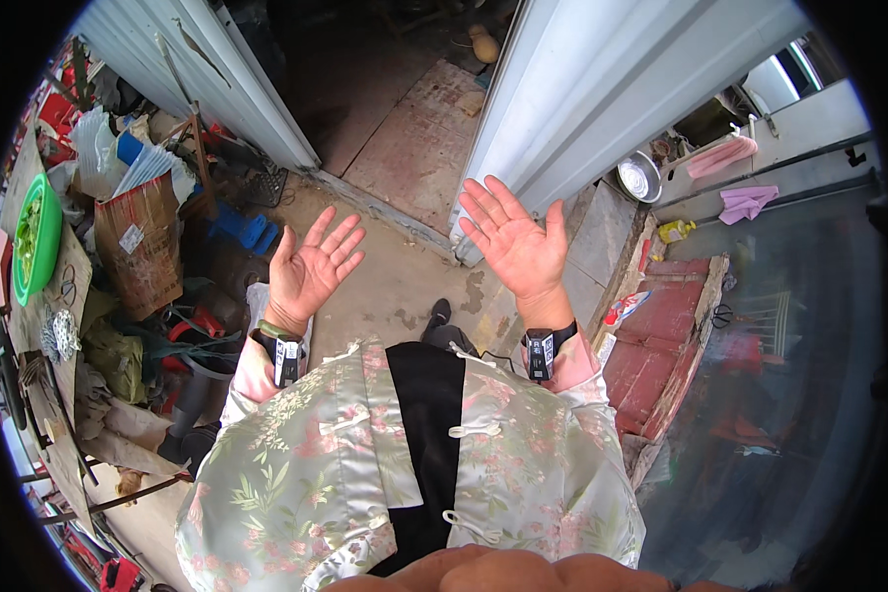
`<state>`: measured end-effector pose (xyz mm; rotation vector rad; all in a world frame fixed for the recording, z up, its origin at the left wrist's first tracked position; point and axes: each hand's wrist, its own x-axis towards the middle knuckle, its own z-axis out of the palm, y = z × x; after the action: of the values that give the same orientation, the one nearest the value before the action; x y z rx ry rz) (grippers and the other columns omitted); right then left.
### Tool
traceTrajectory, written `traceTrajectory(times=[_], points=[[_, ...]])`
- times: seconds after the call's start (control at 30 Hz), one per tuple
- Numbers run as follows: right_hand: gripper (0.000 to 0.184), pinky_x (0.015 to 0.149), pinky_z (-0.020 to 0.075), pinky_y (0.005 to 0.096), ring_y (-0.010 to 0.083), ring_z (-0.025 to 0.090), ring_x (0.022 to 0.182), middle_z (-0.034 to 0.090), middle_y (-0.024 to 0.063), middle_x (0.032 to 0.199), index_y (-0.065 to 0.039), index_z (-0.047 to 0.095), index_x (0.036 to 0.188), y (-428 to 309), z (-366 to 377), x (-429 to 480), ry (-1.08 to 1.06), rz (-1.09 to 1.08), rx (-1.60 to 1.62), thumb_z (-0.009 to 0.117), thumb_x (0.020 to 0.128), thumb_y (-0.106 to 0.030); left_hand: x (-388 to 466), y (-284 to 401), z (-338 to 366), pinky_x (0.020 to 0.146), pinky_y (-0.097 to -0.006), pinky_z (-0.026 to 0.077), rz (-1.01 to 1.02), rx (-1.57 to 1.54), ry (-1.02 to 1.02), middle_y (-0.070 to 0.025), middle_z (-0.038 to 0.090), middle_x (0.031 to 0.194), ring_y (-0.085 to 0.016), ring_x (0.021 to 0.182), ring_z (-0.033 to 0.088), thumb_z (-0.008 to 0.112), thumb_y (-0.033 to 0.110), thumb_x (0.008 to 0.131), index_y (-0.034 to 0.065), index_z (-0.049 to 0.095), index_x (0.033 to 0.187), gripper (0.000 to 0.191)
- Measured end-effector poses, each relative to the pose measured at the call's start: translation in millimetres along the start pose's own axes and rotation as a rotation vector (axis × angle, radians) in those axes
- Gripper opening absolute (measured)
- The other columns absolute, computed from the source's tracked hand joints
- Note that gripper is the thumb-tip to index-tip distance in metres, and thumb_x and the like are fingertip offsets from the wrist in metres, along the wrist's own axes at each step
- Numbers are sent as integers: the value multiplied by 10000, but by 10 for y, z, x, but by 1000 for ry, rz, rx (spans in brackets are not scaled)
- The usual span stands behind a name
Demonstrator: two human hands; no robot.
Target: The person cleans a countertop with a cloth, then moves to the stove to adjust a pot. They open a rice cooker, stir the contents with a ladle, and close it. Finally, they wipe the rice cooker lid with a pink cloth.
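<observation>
My left hand point(311, 272) is held palm up over the concrete floor point(374, 296), fingers apart and nothing in it. A green bangle point(272, 328) and a strapped black device point(287, 361) sit at that wrist. My right hand point(516, 248), also palm up with fingers spread and bare, is in front of a white corrugated metal door panel point(555, 126); whether it touches the panel I cannot tell. Another black device point(539, 354) is strapped at the right wrist. A floral satin jacket point(303, 459) hangs loosely around my front, parted over black clothing.
A doorway with a raised sill point(392, 211) lies ahead. Leftward, a cardboard box point(144, 259) stands among clutter beside a board bearing a green plastic basin point(53, 244) of leafy vegetables. To the right are a red wooden board point(651, 348), a yellow bottle point(675, 231) and a metal basin point(638, 177).
</observation>
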<state>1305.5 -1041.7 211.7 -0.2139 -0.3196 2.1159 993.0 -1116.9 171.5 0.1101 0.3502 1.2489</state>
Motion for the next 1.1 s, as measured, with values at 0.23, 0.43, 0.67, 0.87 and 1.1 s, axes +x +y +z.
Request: traceTrajectory(times=[0.23,0.43,0.67,0.87,1.1], points=[[754,1128,220,460,341,288,1385,285,177,1512,-75,269,1480,853,105,1523,-459,-131,-1177,320,947,-606,907,207,37,1094,-420,307,0,-28,298,-174,406,1434,-297,1324,386,346,610,939,25,378,1377,731],[725,1122,221,452,356,293,1376,301,215,1490,-18,297,1455,988,-341,2599,-402,-78,-1993,372,961,-543,872,786,65,1113,-433,290,152,12,-137,-141,361,1466,-268,1342,370,391,634,914,48,353,1427,779],[603,1111,223,441,358,328,1346,370,200,1445,-36,373,1413,1604,-117,2881,-744,-326,-1562,388,979,-454,1139,957,48,1070,-398,325,346,47,127,-88,476,1378,-217,1263,447,445,542,930,103,394,1404,647],[471,1015,397,367,282,506,1209,507,174,1346,-2,502,1313,1128,-445,3628,-258,-162,-1553,562,941,-285,1076,1325,-103,1014,-500,339,171,463,445,-74,481,1370,-251,1242,464,511,482,924,114,381,1401,616],[531,994,396,342,245,603,1068,657,185,1123,75,659,1040,597,-776,4342,195,-215,-1096,508,962,-428,1039,1720,-527,949,-442,423,136,411,674,-85,653,1113,-231,1086,586,539,269,957,79,589,1008,204]])
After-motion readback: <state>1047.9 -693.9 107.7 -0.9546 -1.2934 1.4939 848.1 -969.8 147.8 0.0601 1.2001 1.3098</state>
